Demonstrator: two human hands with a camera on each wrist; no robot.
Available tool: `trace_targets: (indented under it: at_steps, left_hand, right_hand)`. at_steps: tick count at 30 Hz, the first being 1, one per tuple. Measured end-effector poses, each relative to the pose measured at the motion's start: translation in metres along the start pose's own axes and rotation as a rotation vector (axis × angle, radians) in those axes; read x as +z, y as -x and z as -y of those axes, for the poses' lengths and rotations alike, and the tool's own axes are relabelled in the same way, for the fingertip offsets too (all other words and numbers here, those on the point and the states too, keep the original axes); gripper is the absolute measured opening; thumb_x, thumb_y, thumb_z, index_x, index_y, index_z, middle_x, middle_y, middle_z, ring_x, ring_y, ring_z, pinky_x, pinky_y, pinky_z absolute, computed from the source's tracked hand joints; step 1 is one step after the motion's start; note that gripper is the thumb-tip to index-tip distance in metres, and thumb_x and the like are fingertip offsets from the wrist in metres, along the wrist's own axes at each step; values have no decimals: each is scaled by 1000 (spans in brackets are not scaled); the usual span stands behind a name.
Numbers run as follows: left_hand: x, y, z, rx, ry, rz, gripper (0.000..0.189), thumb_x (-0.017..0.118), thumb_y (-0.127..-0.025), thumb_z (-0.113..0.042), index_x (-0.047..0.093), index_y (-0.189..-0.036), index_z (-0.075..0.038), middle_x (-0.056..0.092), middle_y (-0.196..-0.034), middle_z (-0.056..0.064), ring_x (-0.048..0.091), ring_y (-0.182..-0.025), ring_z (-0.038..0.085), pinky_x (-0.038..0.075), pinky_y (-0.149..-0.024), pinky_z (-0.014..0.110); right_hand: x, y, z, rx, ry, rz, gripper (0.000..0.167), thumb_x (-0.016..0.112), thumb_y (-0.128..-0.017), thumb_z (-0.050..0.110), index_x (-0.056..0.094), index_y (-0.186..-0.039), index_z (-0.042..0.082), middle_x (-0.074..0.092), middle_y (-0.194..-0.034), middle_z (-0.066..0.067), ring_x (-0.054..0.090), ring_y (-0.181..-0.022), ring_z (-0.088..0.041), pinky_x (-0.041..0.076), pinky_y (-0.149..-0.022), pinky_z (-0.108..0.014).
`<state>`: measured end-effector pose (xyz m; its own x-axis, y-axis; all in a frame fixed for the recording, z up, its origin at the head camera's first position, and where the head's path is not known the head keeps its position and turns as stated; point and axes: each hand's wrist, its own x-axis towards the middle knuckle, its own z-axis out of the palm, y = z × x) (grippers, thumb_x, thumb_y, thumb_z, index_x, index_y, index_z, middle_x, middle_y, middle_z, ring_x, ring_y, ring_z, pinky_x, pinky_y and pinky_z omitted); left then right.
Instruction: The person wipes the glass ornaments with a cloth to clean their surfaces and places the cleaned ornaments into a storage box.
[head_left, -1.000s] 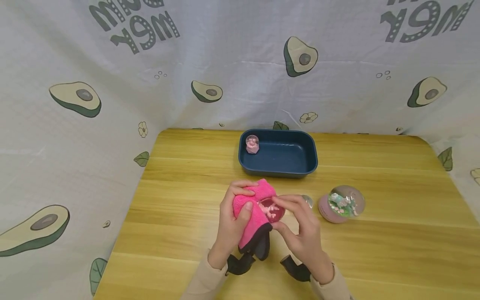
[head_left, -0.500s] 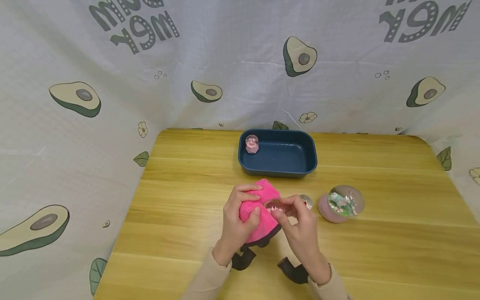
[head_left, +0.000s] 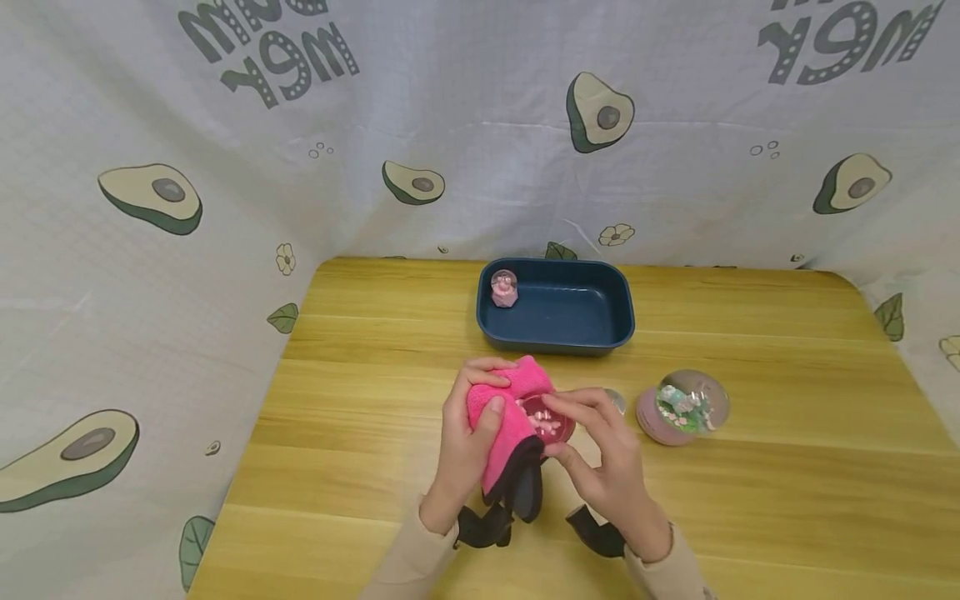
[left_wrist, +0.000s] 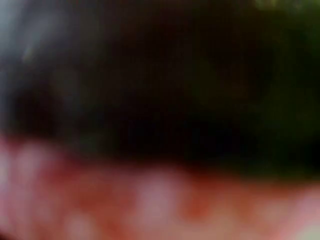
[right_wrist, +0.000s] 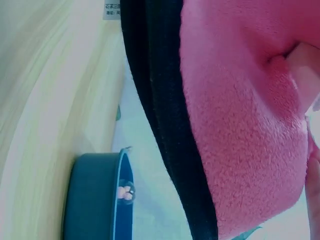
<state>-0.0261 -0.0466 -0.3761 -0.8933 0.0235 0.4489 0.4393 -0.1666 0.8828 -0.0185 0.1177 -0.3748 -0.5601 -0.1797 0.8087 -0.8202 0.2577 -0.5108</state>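
My left hand (head_left: 467,437) grips a pink cloth (head_left: 510,433) with a black border, folded around a small snow globe (head_left: 550,423). Pink figures show inside the globe's dome. Its base is hidden by the cloth. My right hand (head_left: 613,454) pinches the globe's right side between thumb and fingers. In the right wrist view the cloth (right_wrist: 250,135) fills much of the picture, with part of a finger (right_wrist: 306,70) pressed into a fold. The left wrist view is dark and too blurred to make out.
Behind the hands stands a dark blue tray (head_left: 557,344) with a small pink snow globe (head_left: 504,289) in its left end. A larger snow globe (head_left: 692,403) on a pink base lies tilted to the right. Another clear globe (head_left: 617,401) is partly hidden behind my right hand.
Half a second ago the right fingers were bunched closer over the globe, and the cloth was farther right. Now those fingers are spread at its edge, and the dome shows more fully.
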Motion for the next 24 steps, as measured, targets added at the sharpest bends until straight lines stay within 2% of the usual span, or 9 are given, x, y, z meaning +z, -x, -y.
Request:
trace_targets:
  at_steps: [3, 5, 7, 10, 12, 14, 17, 21, 24]
  left_hand:
    - [2, -1, 2, 109, -74, 20, 24, 53, -91, -20, 52, -102, 1, 55, -116, 16, 55, -109, 31, 54, -83, 39]
    - [3, -1, 4, 195, -147, 37, 24, 52, -92, -23, 52, -101, -1, 55, -114, 16, 57, -107, 30, 54, -83, 38]
    - [3, -2, 6, 282, -230, 61, 23, 51, -94, -24, 51, -100, -2, 56, -113, 16, 58, -105, 29, 53, -83, 37]
    - [4, -2, 10, 408, -327, 92, 24, 49, -96, -26, 51, -98, -3, 57, -112, 16, 59, -102, 28, 52, -86, 37]
    - [4, -1, 12, 439, -348, 92, 24, 49, -96, -27, 50, -98, -3, 57, -111, 16, 59, -101, 27, 52, -86, 37]
    - [5, -1, 13, 417, -316, 74, 23, 50, -96, -26, 51, -97, -3, 57, -110, 16, 59, -101, 28, 53, -85, 37]
    - [5, 0, 13, 317, -214, 27, 22, 51, -93, -23, 52, -98, -2, 57, -111, 17, 58, -103, 29, 53, -83, 38]
    - [5, 1, 8, 146, -65, -25, 23, 54, -90, -18, 52, -101, 1, 55, -116, 17, 55, -110, 32, 52, -86, 41]
    - [2, 2, 4, 25, -14, -55, 23, 54, -89, -16, 51, -104, 1, 55, -120, 14, 53, -114, 31, 51, -88, 40]
  right_hand:
    - [2, 4, -2, 44, 25, -39, 51, 61, -91, 36, 62, -105, -13, 58, -88, -19, 56, -84, -18, 45, -79, -16]
    - [4, 7, -2, 103, 48, -56, 52, 59, -92, 38, 60, -103, -14, 58, -84, -17, 56, -78, -15, 46, -76, -15]
    - [6, 10, -1, 195, 42, -70, 51, 58, -93, 38, 59, -102, -13, 57, -81, -14, 55, -75, -12, 48, -71, -14]
    - [8, 12, 5, 355, 14, -83, 38, 60, -95, 29, 58, -98, -9, 59, -82, -10, 57, -73, -7, 49, -67, -13]
    - [8, 11, 8, 438, 5, -81, 29, 61, -94, 22, 58, -97, -7, 60, -83, -8, 57, -71, -6, 48, -65, -13]
    - [7, 11, 10, 469, 12, -67, 26, 62, -93, 20, 58, -98, -5, 61, -85, -7, 56, -71, -6, 48, -65, -14]
    - [4, 9, 9, 431, 26, -32, 38, 62, -93, 32, 58, -104, -4, 61, -89, -9, 56, -75, -7, 48, -67, -14]
    - [0, 6, 6, 262, -36, -11, 56, 61, -91, 40, 55, -115, -10, 58, -102, -18, 57, -90, -13, 49, -77, -15]
    - [-2, 2, 3, 103, -71, 28, 52, 63, -91, 34, 56, -117, -11, 55, -110, -25, 55, -105, -20, 46, -88, -20]
